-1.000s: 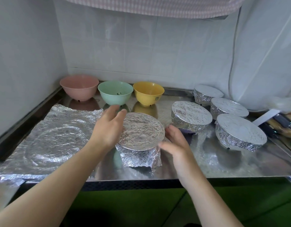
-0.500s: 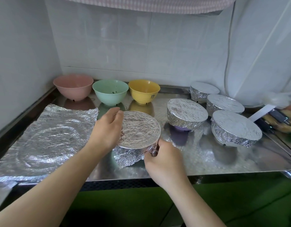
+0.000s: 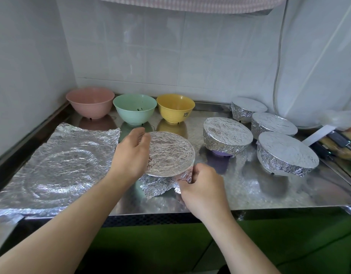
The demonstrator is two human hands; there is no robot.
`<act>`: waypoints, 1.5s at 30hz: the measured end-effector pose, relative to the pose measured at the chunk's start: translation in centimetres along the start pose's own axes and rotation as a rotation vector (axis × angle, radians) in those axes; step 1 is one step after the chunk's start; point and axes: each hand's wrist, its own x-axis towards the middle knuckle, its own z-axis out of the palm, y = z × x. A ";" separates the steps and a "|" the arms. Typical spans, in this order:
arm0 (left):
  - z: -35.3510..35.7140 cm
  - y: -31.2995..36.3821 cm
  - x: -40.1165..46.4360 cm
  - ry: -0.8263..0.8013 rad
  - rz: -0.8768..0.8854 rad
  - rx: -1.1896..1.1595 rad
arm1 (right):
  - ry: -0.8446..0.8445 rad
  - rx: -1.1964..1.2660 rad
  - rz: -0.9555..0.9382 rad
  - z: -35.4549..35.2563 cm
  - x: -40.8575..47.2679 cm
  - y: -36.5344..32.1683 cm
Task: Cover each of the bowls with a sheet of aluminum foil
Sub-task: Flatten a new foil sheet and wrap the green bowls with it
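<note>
A bowl under a crinkled foil sheet [image 3: 170, 153] stands at the counter's front middle. My left hand [image 3: 131, 155] rests over its left rim, fingers curved down against the foil. My right hand [image 3: 202, 184] grips the loose foil flap at the bowl's near right side. Several foil-covered bowls [image 3: 227, 133] [image 3: 287, 153] [image 3: 273, 123] [image 3: 247, 107] stand to the right. Three bare bowls line the back: pink [image 3: 90, 104], mint green [image 3: 135, 108] and yellow [image 3: 175, 107]. A flat foil sheet [image 3: 57, 167] lies on the left.
The steel counter [image 3: 249, 190] ends in a front edge just below my hands. White tiled walls close the left and back. Dark gadgets and a white strip [image 3: 333, 143] lie at the far right. A cable [image 3: 277, 76] hangs down the right wall.
My right hand dropped from the bowl's right side and closed on the foil at the near rim. The hanging front flap is now bunched up. My left hand stayed on the left rim.
</note>
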 end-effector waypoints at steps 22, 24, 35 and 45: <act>0.6 0.3 -0.2 0.050 0.007 0.097 | 0.044 -0.507 -0.151 0.9 -2.1 -2.0; 0.6 0.2 -0.1 0.044 0.006 0.111 | 0.042 -0.549 -0.152 1.0 -2.3 -2.4; 0.7 0.8 -0.4 0.046 -0.007 0.121 | -0.304 -0.182 0.069 -0.8 -2.1 -3.0; 0.7 0.8 -0.7 0.036 0.016 0.099 | -0.088 0.853 0.200 0.8 1.2 -0.1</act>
